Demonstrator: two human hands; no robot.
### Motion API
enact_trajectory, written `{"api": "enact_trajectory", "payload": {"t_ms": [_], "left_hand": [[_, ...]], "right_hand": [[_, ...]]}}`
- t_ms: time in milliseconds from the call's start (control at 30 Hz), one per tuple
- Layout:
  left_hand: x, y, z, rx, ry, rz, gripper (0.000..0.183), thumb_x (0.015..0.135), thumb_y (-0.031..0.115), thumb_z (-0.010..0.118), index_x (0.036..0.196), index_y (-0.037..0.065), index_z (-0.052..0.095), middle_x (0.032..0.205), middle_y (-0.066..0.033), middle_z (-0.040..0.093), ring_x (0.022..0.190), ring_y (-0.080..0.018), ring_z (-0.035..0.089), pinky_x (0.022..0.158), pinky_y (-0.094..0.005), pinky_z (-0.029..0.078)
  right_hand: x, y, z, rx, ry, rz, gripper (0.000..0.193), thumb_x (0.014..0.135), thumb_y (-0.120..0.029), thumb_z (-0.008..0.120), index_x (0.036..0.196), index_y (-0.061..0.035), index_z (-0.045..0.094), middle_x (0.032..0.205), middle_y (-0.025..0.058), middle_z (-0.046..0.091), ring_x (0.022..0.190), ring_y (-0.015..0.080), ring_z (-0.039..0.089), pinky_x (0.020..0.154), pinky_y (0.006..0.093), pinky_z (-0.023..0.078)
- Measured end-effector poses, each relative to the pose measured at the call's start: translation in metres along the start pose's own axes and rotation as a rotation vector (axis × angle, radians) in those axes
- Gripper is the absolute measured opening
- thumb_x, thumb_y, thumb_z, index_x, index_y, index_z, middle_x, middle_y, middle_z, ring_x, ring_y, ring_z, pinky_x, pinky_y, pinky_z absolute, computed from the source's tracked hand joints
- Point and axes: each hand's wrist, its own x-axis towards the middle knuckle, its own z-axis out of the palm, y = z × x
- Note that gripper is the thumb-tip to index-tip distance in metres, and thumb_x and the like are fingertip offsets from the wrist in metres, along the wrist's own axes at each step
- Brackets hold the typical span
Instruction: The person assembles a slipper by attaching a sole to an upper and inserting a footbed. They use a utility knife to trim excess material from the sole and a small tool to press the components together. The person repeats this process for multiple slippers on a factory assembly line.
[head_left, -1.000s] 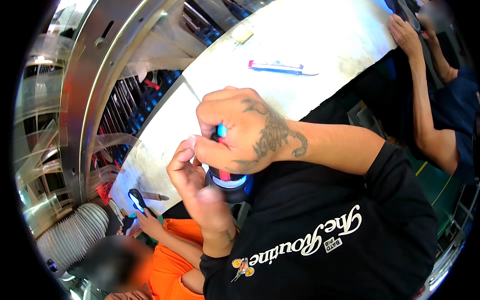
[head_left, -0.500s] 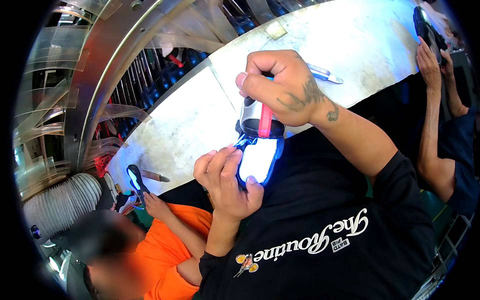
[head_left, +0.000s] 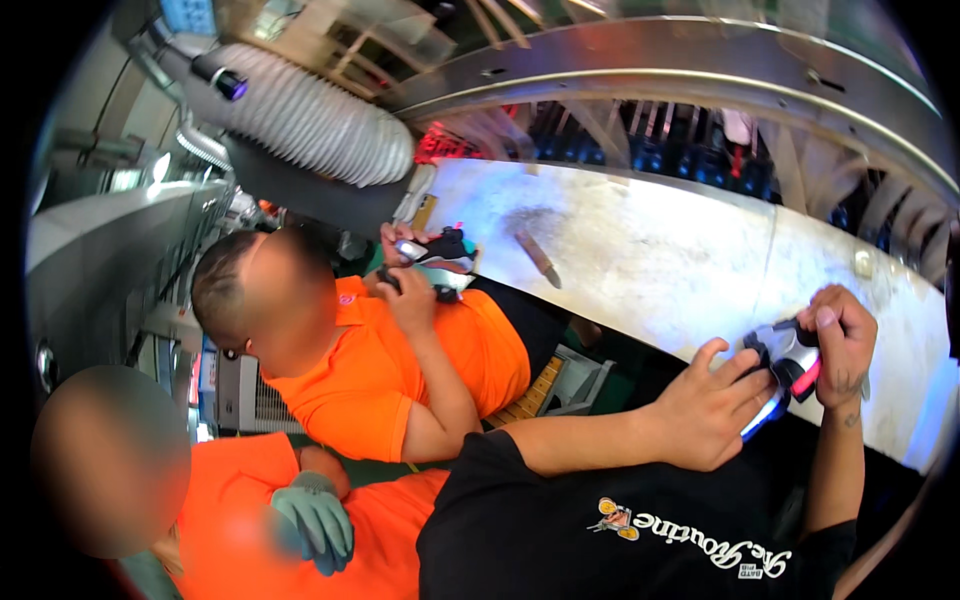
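Note:
A shoe upper [head_left: 790, 345], silver and black with a red strip, is held over the near edge of the worktable at the right. My right hand [head_left: 845, 345] is closed around its far end. Under it shows part of a sole [head_left: 763, 415], its edge lit blue. Closed on this sole is my left hand [head_left: 705, 405], thumb hidden and the index finger raised off it. Upper and sole are close together; whether they touch all along cannot be seen.
A flat-bladed tool [head_left: 538, 258] lies on the white tabletop [head_left: 650, 260]. To the left, a person in orange [head_left: 410, 370] holds shoe parts; another's gloved hand [head_left: 318, 520] is nearer. A ribbed hose [head_left: 320, 120] and a metal machine frame [head_left: 650, 85] with clear strips stand behind.
The view has swung left, so my hands now show at the right. The upper and sole have tilted, hiding the sole's bright inner face. Both hands keep their hold.

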Motion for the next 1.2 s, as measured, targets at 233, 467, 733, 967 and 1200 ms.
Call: {"api": "enact_trajectory", "payload": {"t_ms": [233,467,733,967,1200], "left_hand": [[-0.016,0.009,0.012,0.069,-0.011,-0.036,0.067,0.079,0.032,0.075,0.137,-0.003,0.070,0.146,-0.0190,0.060,0.146,-0.0409,0.046,0.120,-0.0667,0.030],[-0.020,0.014,0.007,0.082,-0.083,-0.138,0.064,0.085,0.027,0.070,0.141,-0.003,0.068,0.151,-0.0193,0.057,0.146,-0.0416,0.044,0.124,-0.0652,0.028],[-0.003,0.004,-0.014,0.041,-0.128,-0.170,0.057,0.083,0.022,0.067,0.134,-0.001,0.073,0.140,-0.0186,0.064,0.140,-0.0431,0.050,0.122,-0.0647,0.034],[-0.003,0.000,-0.004,0.006,0.050,-0.036,0.046,0.086,0.025,0.066,0.121,-0.002,0.075,0.125,-0.0178,0.070,0.133,-0.0401,0.054,0.117,-0.0558,0.039],[0.013,0.009,-0.029,0.039,-0.165,-0.141,0.029,0.085,0.028,0.067,0.102,0.006,0.074,0.107,-0.0126,0.071,0.113,-0.0350,0.059,0.095,-0.0455,0.046]], "right_hand": [[-0.006,0.012,0.002,0.016,-0.008,0.004,0.027,0.103,-0.011,0.061,0.078,-0.0025,0.052,0.079,0.0075,0.056,0.075,0.0164,0.049,0.071,0.0324,0.043],[-0.001,0.009,0.010,-0.036,-0.024,-0.039,0.028,0.101,-0.012,0.061,0.077,-0.0024,0.054,0.076,0.0079,0.058,0.070,0.0164,0.053,0.068,0.0327,0.044],[0.007,0.010,0.013,-0.093,-0.013,-0.007,0.029,0.102,-0.014,0.062,0.077,-0.0018,0.054,0.073,0.0070,0.060,0.068,0.0156,0.056,0.067,0.0320,0.046],[0.014,0.008,0.013,-0.072,-0.024,0.036,0.030,0.104,-0.014,0.062,0.077,-0.0023,0.055,0.072,0.0065,0.063,0.069,0.0150,0.059,0.068,0.0321,0.048],[0.006,0.017,0.019,-0.139,0.042,-0.079,0.027,0.096,-0.010,0.066,0.072,-0.0044,0.055,0.069,0.0081,0.058,0.063,0.0203,0.056,0.060,0.0368,0.043]]}}
